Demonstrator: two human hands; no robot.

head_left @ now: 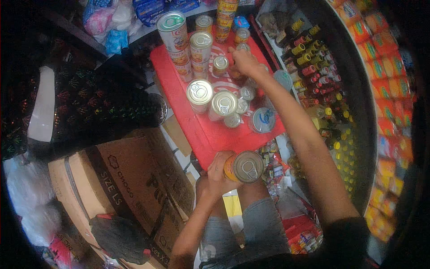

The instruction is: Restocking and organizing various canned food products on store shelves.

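My left hand [218, 172] is wrapped around a tin can [247, 167] with an orange-yellow label, held over my lap with its pull-tab lid facing up. Across the red tabletop [210, 143] stretches my right arm. My right hand [246, 62] is closed among the small cans at the far right side, and whatever is in its fingers is hidden. Just left of it stands a small can [220, 65]. Tall stacks of cans [172, 33] rise at the far left. Nearer me are two larger cans, one [199, 94] left of the other [224, 105], with several small cans [242, 106] beside them.
A clear round container [262, 121] with a blue mark sits near the table's right edge. Bottles [316, 67] line the right, beyond them orange packets [387, 89]. A large cardboard box [130, 179] with a dark cloth [118, 237] on it occupies the lower left.
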